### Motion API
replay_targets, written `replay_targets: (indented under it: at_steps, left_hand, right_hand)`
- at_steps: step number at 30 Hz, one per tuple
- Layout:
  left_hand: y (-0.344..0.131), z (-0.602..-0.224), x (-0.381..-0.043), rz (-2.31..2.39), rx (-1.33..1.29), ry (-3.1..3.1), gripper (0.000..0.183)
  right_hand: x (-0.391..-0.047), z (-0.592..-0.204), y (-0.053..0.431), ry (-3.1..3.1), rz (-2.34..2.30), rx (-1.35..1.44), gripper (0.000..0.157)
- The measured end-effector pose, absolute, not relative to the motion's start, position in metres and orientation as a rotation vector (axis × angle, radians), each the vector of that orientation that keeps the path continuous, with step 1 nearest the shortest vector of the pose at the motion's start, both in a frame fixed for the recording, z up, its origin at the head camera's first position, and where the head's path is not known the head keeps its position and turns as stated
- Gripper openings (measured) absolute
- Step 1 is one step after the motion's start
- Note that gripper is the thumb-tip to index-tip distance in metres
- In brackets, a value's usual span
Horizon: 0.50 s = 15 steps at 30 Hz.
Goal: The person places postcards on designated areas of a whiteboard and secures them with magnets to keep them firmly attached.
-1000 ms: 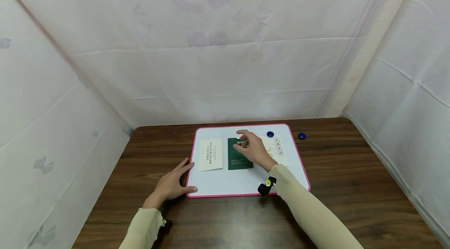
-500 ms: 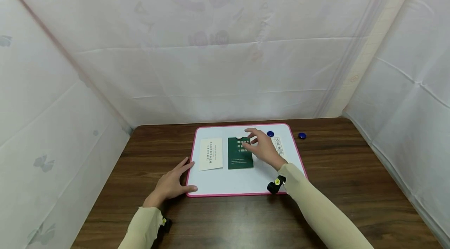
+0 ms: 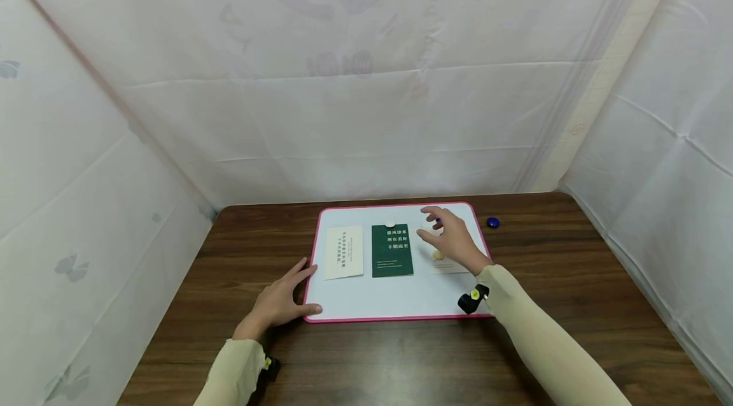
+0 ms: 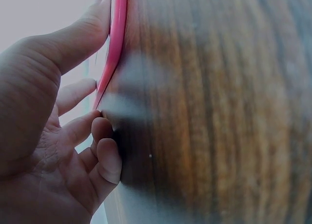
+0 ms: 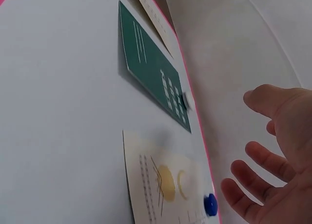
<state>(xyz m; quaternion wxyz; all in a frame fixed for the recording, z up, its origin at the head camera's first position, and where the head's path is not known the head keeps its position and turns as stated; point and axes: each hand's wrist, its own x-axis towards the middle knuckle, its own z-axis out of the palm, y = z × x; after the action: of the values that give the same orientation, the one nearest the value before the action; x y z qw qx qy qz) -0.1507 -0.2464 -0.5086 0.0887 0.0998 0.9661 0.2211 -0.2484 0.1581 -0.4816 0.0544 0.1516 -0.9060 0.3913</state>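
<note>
A whiteboard [image 3: 366, 301] with a pink rim lies on the table. My left hand [image 3: 277, 301] rests at its near left corner, fingers spread and thumb on the rim. Over the board's right part hovers my right hand [image 3: 452, 239], fingers loosely bent and nothing between them. It partly hides the cream card [image 5: 146, 182] with a yellow drawing. A blue round magnet [image 5: 210, 205] sits at that card's top edge. In the middle lies a green card [image 3: 392, 259] with white writing, a white round magnet [image 3: 390, 224] on its top edge.
A white card [image 3: 343, 253] with dark writing lies on the board's left part, no magnet showing on it. Another blue magnet [image 3: 493, 222] lies on the wooden table [image 3: 544, 253], right of the board. Pale sheeting [image 3: 366, 132] hangs behind and at both sides.
My right hand has moved right, from above the green card to above the cream card, uncovering the white magnet and the green card's writing. The left hand has stayed in place.
</note>
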Motion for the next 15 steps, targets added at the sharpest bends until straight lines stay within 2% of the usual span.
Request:
replay_targets:
  at_steps: [15]
  left_hand:
    - [-0.248, -0.509, -0.147, 0.659, 0.271, 2.868, 0.095]
  right_hand:
    - [-0.253, -0.484, 0.204, -2.763, 1.108, 0.394, 0.056]
